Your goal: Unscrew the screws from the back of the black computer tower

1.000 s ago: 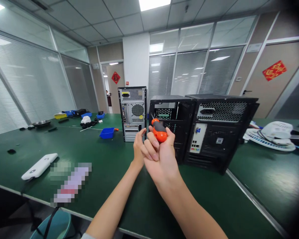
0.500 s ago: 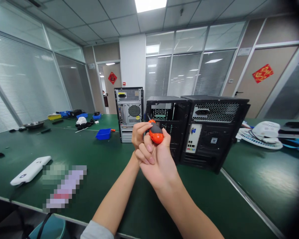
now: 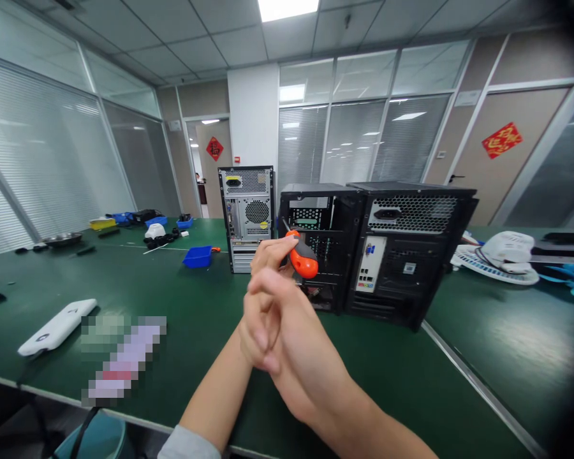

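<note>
My left hand (image 3: 268, 253) grips a screwdriver (image 3: 304, 260) with an orange and black handle near its shaft end. The thin shaft points up and away, toward the black computer case (image 3: 337, 245) whose rear panel has open gaps. In front of my left wrist is my right hand (image 3: 296, 344), slightly blurred, off the handle. Its fingers are loosely curled inward, the thumb lying across above them, and nothing shows in them. Part of my left hand is hidden behind it. Whether the screwdriver tip touches the case I cannot tell.
A second black case (image 3: 406, 255) stands right of the open one, and a silver-backed case (image 3: 249, 220) to the left. Blue trays (image 3: 198, 257), a white power bank (image 3: 57, 327) and a pixelated object (image 3: 129, 357) lie leftward. A white basket (image 3: 497, 268) sits at right.
My right hand has come off the screwdriver handle, moving down and left while turning. The handle has shifted slightly right; my left hand still holds it.
</note>
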The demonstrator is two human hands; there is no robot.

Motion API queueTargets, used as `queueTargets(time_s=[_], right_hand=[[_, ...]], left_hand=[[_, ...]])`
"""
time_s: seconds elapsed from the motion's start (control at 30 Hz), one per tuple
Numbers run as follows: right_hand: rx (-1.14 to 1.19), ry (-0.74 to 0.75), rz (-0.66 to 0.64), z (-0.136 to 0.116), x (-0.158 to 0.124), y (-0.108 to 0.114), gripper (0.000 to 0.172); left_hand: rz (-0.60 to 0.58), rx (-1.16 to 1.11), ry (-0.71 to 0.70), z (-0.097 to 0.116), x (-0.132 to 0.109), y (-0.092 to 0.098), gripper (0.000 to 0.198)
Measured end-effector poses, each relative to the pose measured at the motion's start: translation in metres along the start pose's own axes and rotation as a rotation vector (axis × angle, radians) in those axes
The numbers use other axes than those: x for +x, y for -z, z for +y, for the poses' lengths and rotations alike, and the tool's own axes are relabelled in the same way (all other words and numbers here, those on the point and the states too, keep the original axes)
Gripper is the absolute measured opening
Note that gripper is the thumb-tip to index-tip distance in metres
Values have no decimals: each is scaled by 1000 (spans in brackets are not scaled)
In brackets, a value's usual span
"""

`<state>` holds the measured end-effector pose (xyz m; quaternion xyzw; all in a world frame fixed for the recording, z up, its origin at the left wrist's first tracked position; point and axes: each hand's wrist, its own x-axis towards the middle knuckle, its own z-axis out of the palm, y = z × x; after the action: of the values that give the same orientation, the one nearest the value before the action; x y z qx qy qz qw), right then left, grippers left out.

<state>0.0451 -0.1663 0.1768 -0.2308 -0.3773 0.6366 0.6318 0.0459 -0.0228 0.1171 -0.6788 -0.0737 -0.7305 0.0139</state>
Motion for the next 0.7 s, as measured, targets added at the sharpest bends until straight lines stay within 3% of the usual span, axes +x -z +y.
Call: queueTargets(time_s=[0.07, 0.13, 0.27, 0.47, 0.7], right_hand=[[-338, -131, -193, -5, -9, 0, 17], [-681, -156, -319, -11, -16, 3, 12], [-1382, 293, -176, -21, -26, 17, 5], [-1755, 751, 217, -37, -25, 45, 4], [-2059, 961, 174, -50, -17, 60, 9]], left_hand=[[103, 44, -211, -8, 4, -5, 23], [89, 72, -281, -14, 7, -8, 25], [43, 77, -315, -19, 14, -4, 30], [-84, 32, -365, -19, 23, 7, 27], [-190, 35, -391, -14, 37, 13, 27]])
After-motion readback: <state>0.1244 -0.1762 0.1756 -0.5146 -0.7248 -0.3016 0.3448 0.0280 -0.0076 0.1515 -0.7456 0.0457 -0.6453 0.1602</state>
